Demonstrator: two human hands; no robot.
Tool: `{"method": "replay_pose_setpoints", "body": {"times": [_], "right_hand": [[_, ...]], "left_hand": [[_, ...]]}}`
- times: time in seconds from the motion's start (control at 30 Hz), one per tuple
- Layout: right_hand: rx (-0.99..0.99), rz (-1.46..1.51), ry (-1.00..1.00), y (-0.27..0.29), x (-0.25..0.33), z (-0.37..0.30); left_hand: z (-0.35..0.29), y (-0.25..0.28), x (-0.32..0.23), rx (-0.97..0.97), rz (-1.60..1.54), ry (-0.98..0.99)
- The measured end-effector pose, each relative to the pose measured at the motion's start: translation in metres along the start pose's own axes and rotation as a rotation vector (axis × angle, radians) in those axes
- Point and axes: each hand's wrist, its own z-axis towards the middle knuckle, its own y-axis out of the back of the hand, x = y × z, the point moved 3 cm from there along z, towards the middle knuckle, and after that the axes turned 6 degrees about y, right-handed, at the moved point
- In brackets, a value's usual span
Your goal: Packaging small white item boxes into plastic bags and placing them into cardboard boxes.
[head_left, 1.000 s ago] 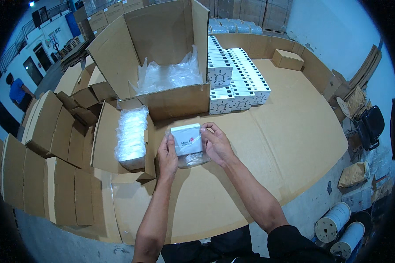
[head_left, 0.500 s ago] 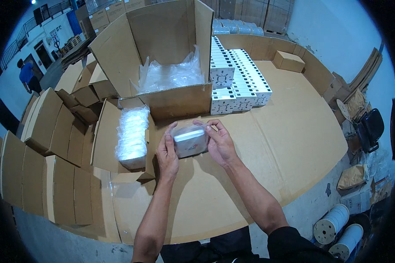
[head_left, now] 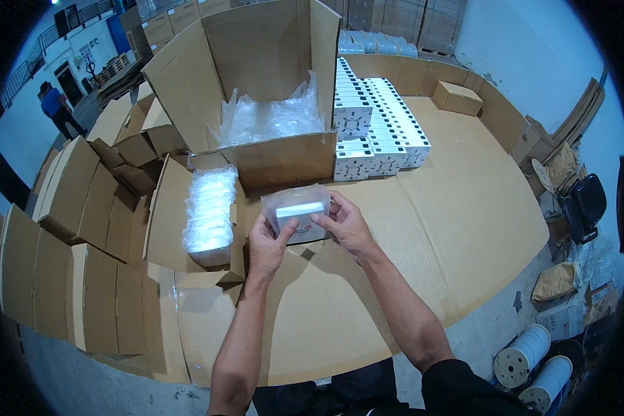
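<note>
Holding a small white box (head_left: 299, 220) between both hands, the person keeps it just above the cardboard-covered surface (head_left: 457, 229). Box is rectangular, pale and smooth, sheathed in a clear, crinkly plastic bag that bulges above its top edge. Left hand (head_left: 267, 244): thumb laid on the front face, fingers behind, closed on the box's left end. Right hand (head_left: 345, 225): fingertips pinching the upper right edge, closed on the box as well. A small red mark shows on the front face; too small to make out.

Large open carton (head_left: 256, 90) behind the hands: brown corrugated board, flaps up, lined with loose clear film; its contents are hidden by the film. Left of the hands, a smaller open carton (head_left: 170, 215) holds a row of bagged white pieces (head_left: 208, 215), glare washing out their outlines. Stacked white boxes (head_left: 378, 132) stand in tight rows right of the large carton. Flat folded cartons (head_left: 55, 256) lie along the left edge, bent by the lens. Two white cable reels (head_left: 527, 360) sit low at right, partly cut off.
</note>
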Motion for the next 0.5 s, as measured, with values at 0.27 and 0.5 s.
{"method": "replay_pose_setpoints", "body": {"times": [0.27,0.5], "right_hand": [[0.056,-0.197,-0.068,0.011,0.006,-0.004],[0.120,-0.375,0.077,0.014,0.020,-0.002]], "left_hand": [[-0.003,0.007,0.000,0.056,0.001,0.131],[-0.006,0.015,-0.007,0.052,0.165,0.022]]}}
